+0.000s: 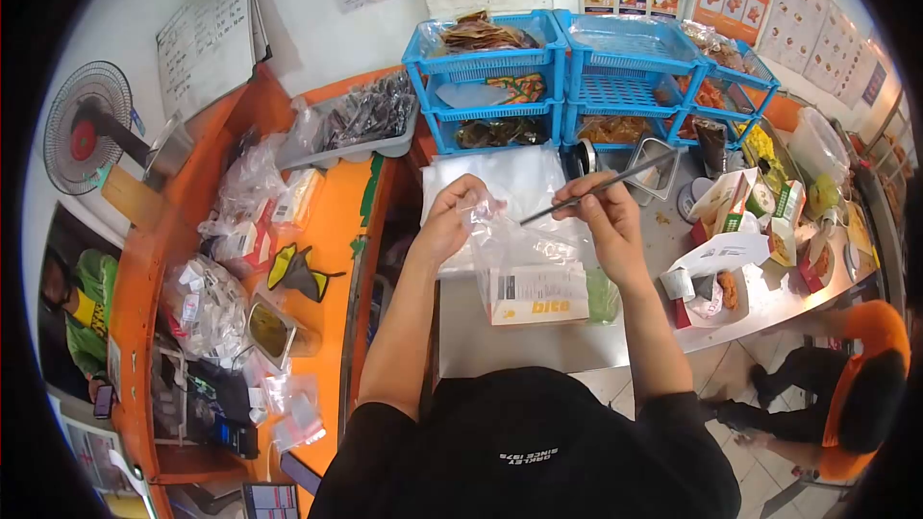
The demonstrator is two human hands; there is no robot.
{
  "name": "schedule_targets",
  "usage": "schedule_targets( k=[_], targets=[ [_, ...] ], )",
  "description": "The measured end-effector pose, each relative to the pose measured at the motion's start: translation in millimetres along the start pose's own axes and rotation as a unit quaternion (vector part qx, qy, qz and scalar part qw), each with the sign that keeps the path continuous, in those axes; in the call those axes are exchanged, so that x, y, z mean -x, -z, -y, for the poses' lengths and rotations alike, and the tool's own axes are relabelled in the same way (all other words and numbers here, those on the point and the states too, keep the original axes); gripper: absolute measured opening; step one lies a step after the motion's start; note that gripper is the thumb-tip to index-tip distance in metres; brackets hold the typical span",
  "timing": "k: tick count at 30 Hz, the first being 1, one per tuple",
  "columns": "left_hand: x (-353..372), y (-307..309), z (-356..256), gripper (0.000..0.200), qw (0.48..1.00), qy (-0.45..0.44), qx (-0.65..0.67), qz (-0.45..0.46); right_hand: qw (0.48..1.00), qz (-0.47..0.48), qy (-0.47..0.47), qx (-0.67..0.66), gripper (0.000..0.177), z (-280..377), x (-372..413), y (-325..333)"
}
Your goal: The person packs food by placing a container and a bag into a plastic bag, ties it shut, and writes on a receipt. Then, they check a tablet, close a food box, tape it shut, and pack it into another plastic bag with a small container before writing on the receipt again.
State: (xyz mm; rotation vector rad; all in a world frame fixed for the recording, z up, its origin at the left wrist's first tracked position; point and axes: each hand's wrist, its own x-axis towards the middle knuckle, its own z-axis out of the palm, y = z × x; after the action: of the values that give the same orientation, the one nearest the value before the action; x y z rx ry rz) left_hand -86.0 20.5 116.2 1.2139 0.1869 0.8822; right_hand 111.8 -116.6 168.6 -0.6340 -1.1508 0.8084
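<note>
My left hand [456,217] is closed on the top edge of a clear plastic bag [495,242], at its upper left. Inside the bag are a white box [524,294] with yellow lettering and a printed label, and a pale green item [603,298] at the right whose kind I cannot make out. My right hand [609,226] grips a long thin black stick [630,173], which looks like a straw. Its lower left end points to the bag's mouth, and its other end rises to the right. A stack of clear plastic bags [447,178] lies behind my hands.
Blue tiered baskets [488,64] with packets stand at the back. On the right of the metal counter [567,356] are open food boxes [716,255]. An orange counter [327,308] with bagged orders runs along the left. A person in orange [870,394] is low at the right.
</note>
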Motion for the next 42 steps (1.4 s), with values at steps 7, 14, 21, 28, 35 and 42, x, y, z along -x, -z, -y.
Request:
schedule_targets(
  k=[7,14,21,28,35,42],
  targets=[
    [2,-11,-3,0.028,0.995,-0.013,0.039,0.095,0.931,0.276,-0.062,0.228,0.012,0,-14,-6],
    [-1,-23,-5,0.03,0.992,0.03,-0.1,0.07,0.688,0.374,-0.259,0.565,0.014,-44,-30,10],
    [-5,-2,2,0.021,0.997,-0.036,0.067,0.018,0.861,0.313,-0.113,0.384,0.007,-22,-41,44],
    [7,-27,-27,0.014,0.997,-0.075,0.013,0.018,0.928,0.212,-0.203,0.23,0.007,20,-23,68],
    [12,-37,-37,0.023,0.983,-0.025,-0.136,0.117,0.982,0.166,-0.076,0.045,0.003,13,-18,20],
    [7,-24,-20,0.024,0.998,0.023,0.038,0.035,0.851,0.423,-0.164,0.265,0.01,-23,-28,11]
  ],
)
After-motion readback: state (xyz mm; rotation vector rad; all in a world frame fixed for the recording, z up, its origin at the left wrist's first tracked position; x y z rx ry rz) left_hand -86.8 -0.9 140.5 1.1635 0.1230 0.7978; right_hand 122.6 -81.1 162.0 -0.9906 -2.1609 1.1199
